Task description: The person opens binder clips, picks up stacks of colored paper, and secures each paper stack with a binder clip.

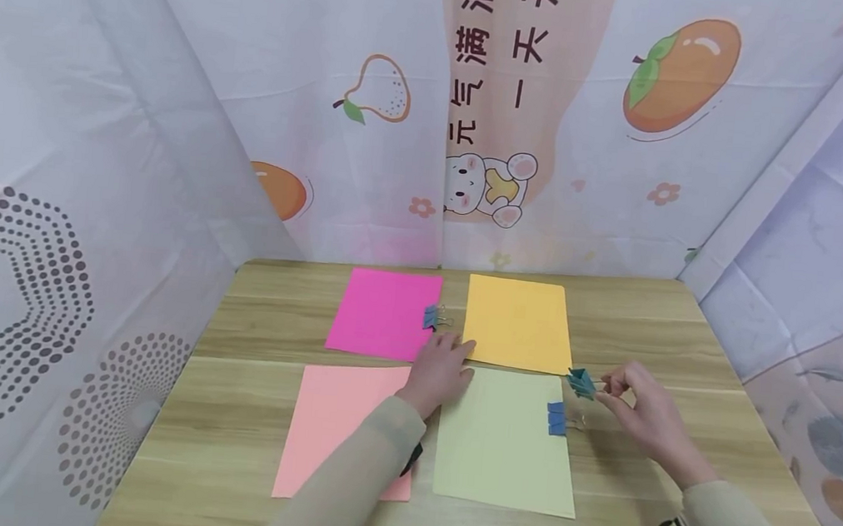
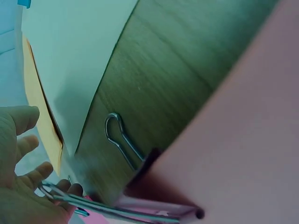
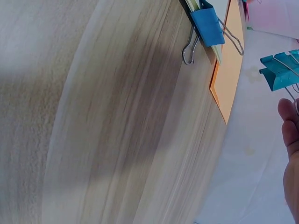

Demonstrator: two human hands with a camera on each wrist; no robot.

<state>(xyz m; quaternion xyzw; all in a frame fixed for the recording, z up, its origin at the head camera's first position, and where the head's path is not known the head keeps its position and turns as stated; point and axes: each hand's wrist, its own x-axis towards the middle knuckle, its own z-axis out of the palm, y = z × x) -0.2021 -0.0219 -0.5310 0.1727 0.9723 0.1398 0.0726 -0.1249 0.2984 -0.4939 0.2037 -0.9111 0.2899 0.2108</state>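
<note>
My right hand (image 1: 645, 412) pinches a teal binder clip (image 1: 581, 383) by its wire handles, beside the lower right corner of the yellow-orange paper (image 1: 517, 321). The right wrist view shows this teal clip (image 3: 280, 70) with its wide mouth turned away from the fingers. My left hand (image 1: 442, 375) reaches between the papers with its fingers extended, fingertips right at the yellow-orange paper's lower left corner. Under that arm lies salmon-pink paper (image 1: 340, 415); the left wrist view shows a binder clip (image 2: 161, 198) on its edge, hidden in the head view.
Pale green paper (image 1: 503, 446) carries a blue binder clip (image 1: 557, 418) on its right edge. Magenta paper (image 1: 383, 314) at the back left has another blue clip (image 1: 430, 317). Printed curtains (image 1: 385, 168) enclose the wooden table (image 1: 203, 436) at the back and sides.
</note>
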